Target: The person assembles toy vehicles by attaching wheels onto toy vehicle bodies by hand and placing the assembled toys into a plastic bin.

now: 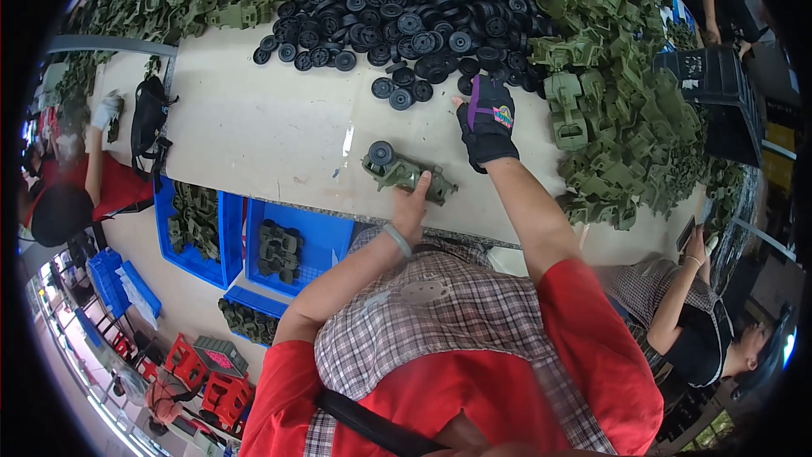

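My left hand is closed around a green plastic toy vehicle body, held low over the near edge of the table. A black wheel sits at the body's left end. Farther off, my right hand, in a black glove with a purple stripe, reaches to the near edge of a big pile of black toy wheels. Its thumb shows at the left, while the other fingers are hidden, so a grip on a wheel cannot be made out. A few loose wheels lie just left of it.
Heaps of green vehicle parts flank the wheels at the left and right. Blue bins with green parts stand below the table's left front edge. A black bag hangs near the left. Other people work on both sides; a dark crate stands right.
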`<state>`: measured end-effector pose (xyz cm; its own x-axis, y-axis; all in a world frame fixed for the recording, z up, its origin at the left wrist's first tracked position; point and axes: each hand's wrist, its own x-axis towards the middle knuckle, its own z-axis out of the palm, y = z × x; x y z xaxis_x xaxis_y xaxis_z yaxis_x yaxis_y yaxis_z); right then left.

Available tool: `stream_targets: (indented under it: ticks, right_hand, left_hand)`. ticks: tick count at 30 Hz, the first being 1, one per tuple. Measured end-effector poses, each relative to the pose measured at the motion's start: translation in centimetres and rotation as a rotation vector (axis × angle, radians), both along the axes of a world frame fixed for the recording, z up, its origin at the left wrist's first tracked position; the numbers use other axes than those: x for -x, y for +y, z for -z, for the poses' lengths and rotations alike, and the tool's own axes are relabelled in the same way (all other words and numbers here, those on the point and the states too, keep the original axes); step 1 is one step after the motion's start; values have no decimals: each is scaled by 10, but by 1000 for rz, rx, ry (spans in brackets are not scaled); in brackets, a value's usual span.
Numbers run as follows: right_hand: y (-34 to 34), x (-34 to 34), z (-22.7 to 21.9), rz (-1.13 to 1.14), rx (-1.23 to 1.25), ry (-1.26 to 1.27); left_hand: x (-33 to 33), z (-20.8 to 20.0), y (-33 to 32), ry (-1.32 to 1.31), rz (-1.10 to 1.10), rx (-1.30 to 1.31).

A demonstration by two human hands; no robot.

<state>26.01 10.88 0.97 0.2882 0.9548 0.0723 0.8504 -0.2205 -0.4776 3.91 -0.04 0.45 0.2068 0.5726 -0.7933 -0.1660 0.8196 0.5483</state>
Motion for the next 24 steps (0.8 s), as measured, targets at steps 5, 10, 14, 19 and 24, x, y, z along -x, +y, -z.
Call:
stream_targets:
  ticks: [5, 10, 14, 19, 24]
  right_hand:
    - [-1, -19, 13, -41, -112, -1]
    - [-63, -51, -5, 108, 213, 471]
    - [-76, -60, -15, -96, 352, 238]
    - [-73, -45, -20, -340, 205, -85]
    - [-72, -39, -42, -399, 205, 268]
  left_hand:
    - [24, -9, -5, 37, 156, 232]
    - [79, -15, -12, 410, 495, -628]
    - [57, -82, 72, 990, 841, -1356]
    - [64, -20, 87, 926, 1296, -1246]
    - [55, -21, 45, 985, 1212, -1089]
